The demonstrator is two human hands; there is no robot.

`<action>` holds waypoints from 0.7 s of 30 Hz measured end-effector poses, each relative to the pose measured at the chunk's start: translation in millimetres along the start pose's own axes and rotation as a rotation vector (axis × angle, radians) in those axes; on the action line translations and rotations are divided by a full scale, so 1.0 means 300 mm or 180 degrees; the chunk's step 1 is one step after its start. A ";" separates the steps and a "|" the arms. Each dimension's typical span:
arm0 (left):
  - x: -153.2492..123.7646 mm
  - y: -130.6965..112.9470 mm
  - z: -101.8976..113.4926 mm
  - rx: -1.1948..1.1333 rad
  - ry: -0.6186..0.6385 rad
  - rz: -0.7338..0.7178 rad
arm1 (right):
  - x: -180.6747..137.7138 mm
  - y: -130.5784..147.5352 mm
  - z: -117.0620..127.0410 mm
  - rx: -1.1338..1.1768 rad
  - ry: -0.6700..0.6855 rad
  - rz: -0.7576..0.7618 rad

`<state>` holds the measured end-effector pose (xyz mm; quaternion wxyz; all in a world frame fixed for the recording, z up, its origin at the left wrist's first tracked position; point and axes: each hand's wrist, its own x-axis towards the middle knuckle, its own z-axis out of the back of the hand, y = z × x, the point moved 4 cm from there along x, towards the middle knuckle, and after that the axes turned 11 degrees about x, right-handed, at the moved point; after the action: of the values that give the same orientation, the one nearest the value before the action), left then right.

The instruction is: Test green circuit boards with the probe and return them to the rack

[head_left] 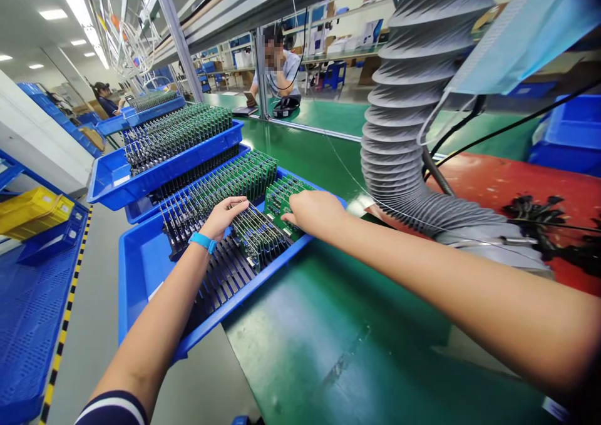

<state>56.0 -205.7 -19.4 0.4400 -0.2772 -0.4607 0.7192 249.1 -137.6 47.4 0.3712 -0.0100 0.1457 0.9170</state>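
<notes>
A blue tray [141, 268] with black slotted racks holds several green circuit boards [235, 181] standing on edge. My left hand [225, 215], with a blue wristband, rests its fingers spread on the tops of the boards in the middle rows. My right hand [312, 212] reaches into the tray's right side, fingers curled down onto a group of boards [282, 196]; whether it grips one is hidden. The near slots of the rack [220, 281] stand bare.
More blue trays of boards [173, 137] are stacked behind. A grey ribbed extraction hose [408, 131] hangs over the green bench [328, 337] on the right, beside a red mat [516, 181] with black cables. A person sits across the bench; another works far left.
</notes>
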 end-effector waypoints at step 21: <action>0.003 -0.002 0.026 0.0190 -0.0140 -0.0153 | 0.016 0.036 0.023 0.0143 -0.0084 0.0021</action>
<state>49.7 -208.1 -15.5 0.4550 -0.2369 -0.4552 0.7277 238.9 -139.8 56.3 0.3702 0.0110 0.1614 0.9147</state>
